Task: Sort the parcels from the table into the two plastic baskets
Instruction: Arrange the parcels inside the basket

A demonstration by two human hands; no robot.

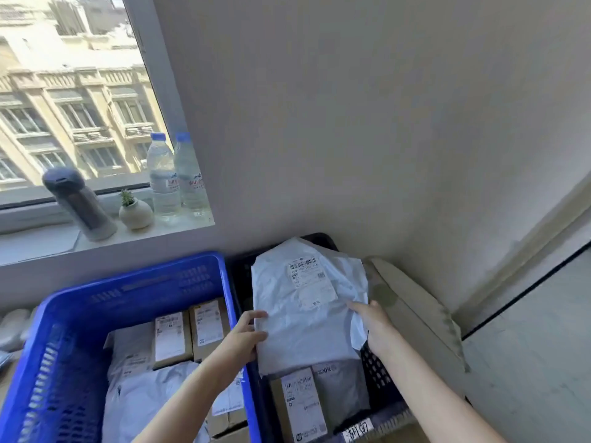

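My fingers (256,315) clamp the white parcel (303,314) from both sides: left hand (244,337) on its left edge, right hand (371,321) on its right edge. The parcel hangs flat over the black basket (377,372), above a box (303,406). Left of that basket stands the blue basket (64,314), holding parcels.

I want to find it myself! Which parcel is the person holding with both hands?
Look right of the blue basket to the black basket by the wall. Over it, the left hand and right hand grip a big white plastic mailer. It is the soft, crinkly one on top, above a brown box.
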